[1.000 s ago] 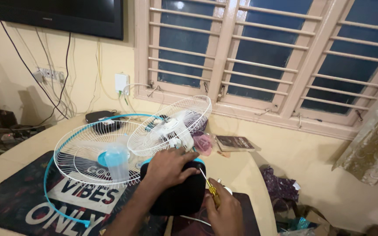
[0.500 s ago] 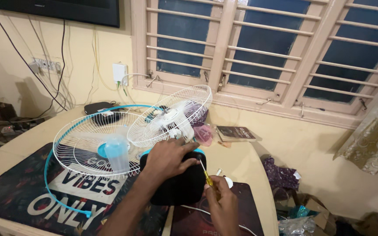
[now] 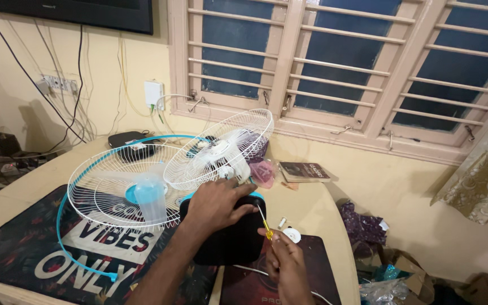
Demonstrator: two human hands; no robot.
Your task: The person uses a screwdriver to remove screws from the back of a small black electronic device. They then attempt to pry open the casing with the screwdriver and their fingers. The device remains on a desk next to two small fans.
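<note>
My left hand (image 3: 217, 201) rests on top of a black fan base (image 3: 234, 237) lying on the table, fingers spread over its upper edge. My right hand (image 3: 285, 261) grips a yellow-handled screwdriver (image 3: 265, 223) whose shaft points up toward the base's right side. Behind the base lies a white wire rear guard (image 3: 225, 148) with the motor housing. To its left sits the white front guard with a blue rim (image 3: 99, 182) and a translucent blue blade (image 3: 149, 195).
A small white cap (image 3: 292, 234) and a small part lie to the right of the base. A pink bag (image 3: 264, 172) and a dark book (image 3: 304, 171) sit near the wall. A printed mat (image 3: 24, 248) covers the round table (image 3: 312, 206). Clutter lies on the floor at right.
The view has shifted slightly. Both hands stay on the base and screwdriver, the left hand sliding a little along the base's top.
</note>
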